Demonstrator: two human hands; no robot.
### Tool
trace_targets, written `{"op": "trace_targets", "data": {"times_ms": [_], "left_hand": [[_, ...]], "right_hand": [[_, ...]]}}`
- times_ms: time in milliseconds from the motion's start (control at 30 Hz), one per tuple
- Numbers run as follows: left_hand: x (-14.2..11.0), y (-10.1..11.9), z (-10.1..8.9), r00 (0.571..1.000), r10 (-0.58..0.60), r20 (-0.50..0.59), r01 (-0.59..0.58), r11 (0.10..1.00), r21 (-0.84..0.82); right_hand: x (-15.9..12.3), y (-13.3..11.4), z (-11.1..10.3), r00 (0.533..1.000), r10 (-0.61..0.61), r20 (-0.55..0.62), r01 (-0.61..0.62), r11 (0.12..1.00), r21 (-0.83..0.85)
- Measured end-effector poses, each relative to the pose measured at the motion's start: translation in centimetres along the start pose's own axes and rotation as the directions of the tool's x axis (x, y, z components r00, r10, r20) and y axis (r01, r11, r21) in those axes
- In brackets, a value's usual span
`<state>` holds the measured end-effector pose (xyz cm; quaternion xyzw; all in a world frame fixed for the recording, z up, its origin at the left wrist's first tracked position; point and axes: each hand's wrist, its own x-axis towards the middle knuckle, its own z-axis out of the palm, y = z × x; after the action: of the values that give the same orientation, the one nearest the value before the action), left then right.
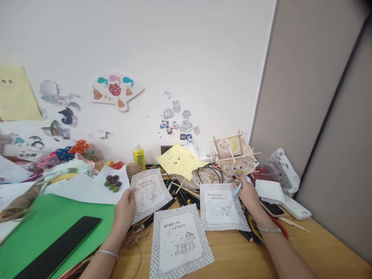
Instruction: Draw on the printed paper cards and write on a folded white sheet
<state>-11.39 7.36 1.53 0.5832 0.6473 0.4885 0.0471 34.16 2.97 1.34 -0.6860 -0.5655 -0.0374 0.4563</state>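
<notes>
My left hand (pixel 125 209) grips the left edge of a printed square sheet with a checkered border (pixel 150 192), lifted a little off the wooden table (pixel 232 255). My right hand (pixel 248 193) is closed round a light blue marker (pixel 238 188) at the top right corner of a second bordered sheet (pixel 221 207). A third sheet with a house drawing (pixel 178 242) lies flat between my arms, nearest to me. Both wrists wear thin bracelets.
Dark pens (pixel 183 195) lie scattered behind the sheets. A stick-frame lantern (pixel 235 155), a yellow paper (pixel 178 161), a yellow glue bottle (pixel 139 156) and twine stand near the wall. Green paper (pixel 43 224) with a black strip (pixel 58 250) lies left; a phone (pixel 271 208) and white power strip (pixel 295 209) right.
</notes>
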Motion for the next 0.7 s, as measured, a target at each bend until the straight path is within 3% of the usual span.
{"op": "trace_targets", "data": {"times_ms": [167, 333, 400, 567, 700], "left_hand": [[0.2, -0.1, 0.2, 1.0, -0.029, 0.006, 0.029, 1.0, -0.01], [0.3, -0.7, 0.4, 0.996, -0.08, 0.027, 0.08, 0.996, -0.025], [0.3, -0.9, 0.4, 0.995, -0.092, 0.041, 0.094, 0.995, -0.036], [0.2, -1.1, 0.6, 0.992, -0.111, 0.06, 0.115, 0.991, -0.063], [0.3, -1.3, 0.7, 0.99, -0.113, 0.08, 0.119, 0.989, -0.082]], "right_hand": [[0.3, -0.3, -0.1, 0.993, -0.007, 0.118, -0.014, 0.985, 0.171], [0.3, -1.8, -1.6, 0.991, -0.045, 0.123, 0.007, 0.957, 0.292], [0.3, -3.1, -2.8, 0.992, -0.068, 0.107, 0.027, 0.94, 0.341], [-0.6, -8.2, -5.7, 0.969, -0.222, 0.107, 0.118, 0.799, 0.59], [-1.6, -12.0, -6.2, 0.958, -0.252, 0.136, 0.071, 0.669, 0.74]]}}
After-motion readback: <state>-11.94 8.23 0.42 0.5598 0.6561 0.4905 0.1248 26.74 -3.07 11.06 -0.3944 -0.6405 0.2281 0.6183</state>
